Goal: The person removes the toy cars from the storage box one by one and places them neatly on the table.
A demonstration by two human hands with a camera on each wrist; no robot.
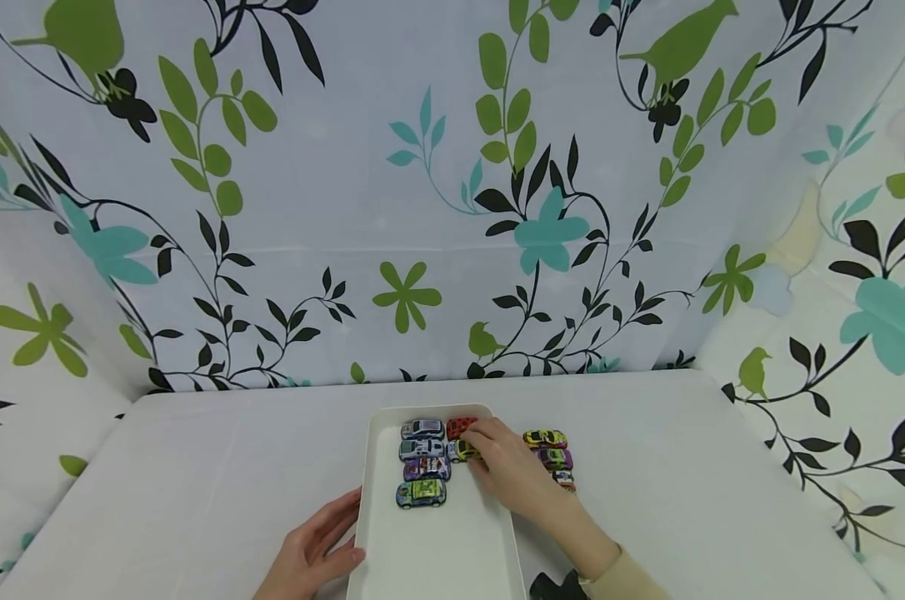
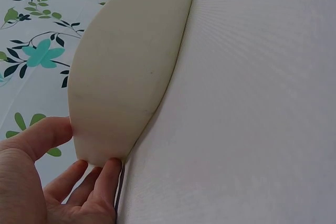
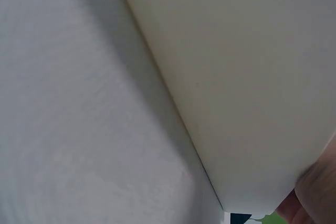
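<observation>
A white tray (image 1: 452, 550) sits on the table with several toy cars in its far part. My left hand (image 1: 313, 546) holds the tray's left side; in the left wrist view its thumb and fingertips meet the tray's edge. Inside the tray, my right hand (image 1: 516, 467) pinches a yellow toy car (image 1: 462, 451), partly hidden by the fingers. Just beyond it is a red toy car (image 1: 462, 427). To the left, a column holds silver, pale blue and purple cars (image 1: 427, 468), with a green-and-blue car (image 1: 421, 493) nearest me.
Right of the tray, a yellow car (image 1: 545, 438), a purple-and-green car (image 1: 555, 458) and a whitish car (image 1: 564, 479) stand in a column on the white table (image 1: 220, 475). A black object (image 1: 557, 586) lies near my right sleeve. Leaf-patterned cloth (image 1: 392, 208) hangs behind.
</observation>
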